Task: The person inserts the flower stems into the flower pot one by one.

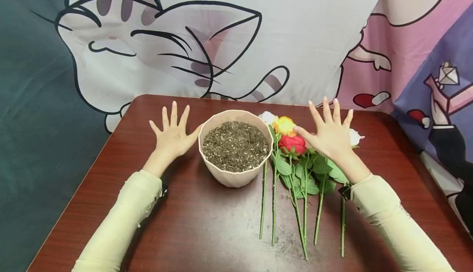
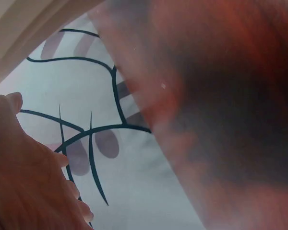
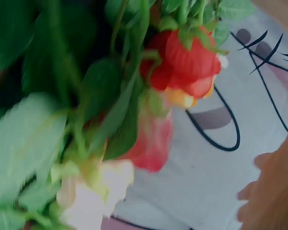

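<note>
Both hands are raised with fingers spread, holding nothing. My left hand (image 1: 173, 137) is left of a cream faceted pot (image 1: 233, 177) filled with dark soil (image 1: 236, 146); its thumb points at the rim, and whether they touch I cannot tell. My right hand (image 1: 330, 134) hovers over a bunch of artificial roses lying on the table. Among them are a red rose (image 1: 292, 144), a yellow rose (image 1: 284, 125) and white roses (image 1: 355, 137). A pink bloom (image 3: 151, 141) appears in the right wrist view; the right hand hides it in the head view.
The brown wooden table (image 1: 177, 231) bears everything. Green stems (image 1: 297, 212) of the roses reach toward its front edge. Behind the table hangs a cloth backdrop (image 1: 314, 29) with a cartoon cat, and a dark green cloth (image 1: 33, 140) is at the left.
</note>
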Action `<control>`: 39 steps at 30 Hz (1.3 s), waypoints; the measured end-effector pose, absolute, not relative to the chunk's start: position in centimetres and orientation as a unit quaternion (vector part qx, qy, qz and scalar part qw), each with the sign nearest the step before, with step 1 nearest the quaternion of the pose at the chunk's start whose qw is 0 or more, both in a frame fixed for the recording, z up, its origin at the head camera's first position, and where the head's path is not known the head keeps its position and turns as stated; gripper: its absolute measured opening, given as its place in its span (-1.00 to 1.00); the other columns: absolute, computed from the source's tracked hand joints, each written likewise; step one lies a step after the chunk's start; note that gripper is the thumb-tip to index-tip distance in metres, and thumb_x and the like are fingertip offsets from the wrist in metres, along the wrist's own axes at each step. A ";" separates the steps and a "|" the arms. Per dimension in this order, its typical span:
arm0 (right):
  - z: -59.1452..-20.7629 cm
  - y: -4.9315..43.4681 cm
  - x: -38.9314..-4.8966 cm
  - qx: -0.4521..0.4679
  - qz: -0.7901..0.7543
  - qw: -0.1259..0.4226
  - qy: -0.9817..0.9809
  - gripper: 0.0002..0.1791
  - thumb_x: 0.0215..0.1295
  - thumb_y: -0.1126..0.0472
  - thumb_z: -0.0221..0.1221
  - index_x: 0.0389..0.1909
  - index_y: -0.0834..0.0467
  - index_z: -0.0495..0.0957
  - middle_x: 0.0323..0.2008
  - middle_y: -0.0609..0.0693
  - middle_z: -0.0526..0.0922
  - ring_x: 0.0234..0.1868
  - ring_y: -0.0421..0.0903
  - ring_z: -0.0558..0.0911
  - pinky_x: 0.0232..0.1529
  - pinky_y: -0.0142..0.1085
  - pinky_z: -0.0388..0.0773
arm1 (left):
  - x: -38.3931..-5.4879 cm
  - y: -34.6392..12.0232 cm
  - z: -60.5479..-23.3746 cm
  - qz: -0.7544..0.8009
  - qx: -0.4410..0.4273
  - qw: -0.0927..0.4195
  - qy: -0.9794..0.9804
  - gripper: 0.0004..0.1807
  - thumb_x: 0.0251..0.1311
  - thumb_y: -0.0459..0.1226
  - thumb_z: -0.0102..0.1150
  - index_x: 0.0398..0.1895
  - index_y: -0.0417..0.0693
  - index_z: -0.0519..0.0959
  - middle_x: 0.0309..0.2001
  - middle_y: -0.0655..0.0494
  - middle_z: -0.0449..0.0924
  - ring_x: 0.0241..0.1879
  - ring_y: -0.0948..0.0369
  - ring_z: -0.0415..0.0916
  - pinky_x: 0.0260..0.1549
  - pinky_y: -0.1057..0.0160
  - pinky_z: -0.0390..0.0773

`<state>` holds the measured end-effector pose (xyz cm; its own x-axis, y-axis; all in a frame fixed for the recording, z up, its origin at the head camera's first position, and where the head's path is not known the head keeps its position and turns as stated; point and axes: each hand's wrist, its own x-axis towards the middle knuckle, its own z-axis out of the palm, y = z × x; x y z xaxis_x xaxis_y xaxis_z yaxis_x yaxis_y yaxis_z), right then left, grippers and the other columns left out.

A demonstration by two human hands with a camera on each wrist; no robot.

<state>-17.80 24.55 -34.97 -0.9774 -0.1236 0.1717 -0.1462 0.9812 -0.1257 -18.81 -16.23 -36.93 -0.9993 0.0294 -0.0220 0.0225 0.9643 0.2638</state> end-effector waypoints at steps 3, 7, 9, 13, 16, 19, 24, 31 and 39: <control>-34.9 24.4 -17.4 0.064 0.078 0.071 -0.992 -0.04 0.15 -0.53 -0.21 0.46 -0.06 -0.05 0.46 0.23 -0.20 0.44 0.19 -0.35 0.20 0.35 -0.55 | -18.5 -16.4 -36.9 0.141 0.012 0.017 0.990 -0.03 0.09 0.48 -0.55 0.49 0.19 -0.26 0.47 0.00 -0.58 0.39 -0.08 -0.72 0.08 -0.48 -0.53; -34.9 24.1 -16.5 0.057 0.092 0.054 -0.993 -0.02 0.13 -0.54 -0.20 0.47 -0.07 -0.07 0.45 0.25 -0.20 0.44 0.24 -0.28 0.17 0.40 -0.47 | -18.0 -17.0 -37.0 0.148 0.008 0.031 0.988 -0.02 0.09 0.48 -0.50 0.49 0.19 -0.24 0.46 0.01 -0.62 0.38 -0.10 -0.73 0.05 -0.50 -0.54; -34.8 24.1 -16.2 0.057 0.094 0.052 -0.993 -0.02 0.13 -0.53 -0.19 0.47 -0.07 -0.08 0.45 0.25 -0.20 0.44 0.24 -0.29 0.17 0.40 -0.49 | -17.8 -17.2 -36.9 0.148 0.007 0.034 0.988 -0.01 0.08 0.48 -0.50 0.49 0.19 -0.25 0.46 0.02 -0.64 0.38 -0.10 -0.74 0.05 -0.49 -0.55; -34.6 24.3 -16.0 0.061 0.102 0.057 -0.991 -0.02 0.14 -0.52 -0.18 0.47 -0.07 -0.10 0.46 0.22 -0.24 0.44 0.21 -0.33 0.18 0.38 -0.53 | -17.6 -17.3 -36.4 0.151 0.011 0.029 0.988 0.01 0.06 0.50 -0.52 0.49 0.19 -0.27 0.46 0.03 -0.65 0.37 -0.09 -0.76 0.05 -0.48 -0.57; -34.5 24.4 -16.0 0.070 0.117 0.073 -0.988 -0.03 0.15 -0.49 -0.13 0.47 -0.06 -0.09 0.47 0.19 -0.25 0.45 0.16 -0.34 0.19 0.35 -0.55 | -17.5 -17.3 -35.9 0.153 0.016 0.022 0.988 0.01 0.07 0.50 -0.52 0.49 0.17 -0.25 0.46 0.01 -0.63 0.37 -0.07 -0.77 0.05 -0.45 -0.63; -34.6 24.3 -15.8 0.085 0.138 0.101 -0.982 -0.06 0.15 -0.44 -0.04 0.45 -0.02 0.02 0.46 0.20 -0.18 0.46 0.14 -0.27 0.22 0.34 -0.52 | -17.4 -17.3 -35.3 0.155 0.028 0.010 0.987 -0.01 0.10 0.47 -0.51 0.49 0.13 -0.17 0.47 -0.04 -0.53 0.39 -0.07 -0.71 0.07 -0.40 -0.69; -35.2 23.8 -15.2 0.132 0.181 0.149 -0.963 -0.25 0.11 -0.22 0.21 0.23 0.15 0.38 0.38 0.25 0.13 0.42 0.18 0.00 0.31 0.25 -0.22 | -16.7 -16.8 -34.1 0.256 0.047 0.002 0.966 -0.14 0.24 0.35 -0.43 0.48 0.10 -0.09 0.41 -0.13 0.08 0.42 -0.10 -0.15 0.25 -0.31 -0.44; -35.7 21.0 -12.9 0.179 0.279 0.040 -0.942 -0.43 0.17 -0.12 0.23 0.09 0.18 0.52 0.11 0.13 0.53 0.06 0.14 0.51 0.17 0.08 0.31 | -15.2 -15.3 -32.7 0.424 0.032 -0.002 0.905 -0.36 0.36 0.11 -0.20 0.38 -0.01 0.17 -0.40 -0.09 0.59 -0.40 0.08 0.62 -0.26 0.05 0.59; -37.2 19.0 -11.4 0.178 0.311 0.002 -0.934 -0.58 0.19 -0.07 0.23 -0.05 0.12 0.61 -0.35 -0.11 0.70 -0.37 -0.20 0.64 -0.31 -0.24 0.57 | -14.2 -14.5 -32.0 0.511 0.055 0.056 0.856 -0.48 0.33 0.05 -0.06 0.21 -0.06 0.40 -0.32 -0.15 0.64 -0.46 0.10 0.66 -0.52 0.24 0.63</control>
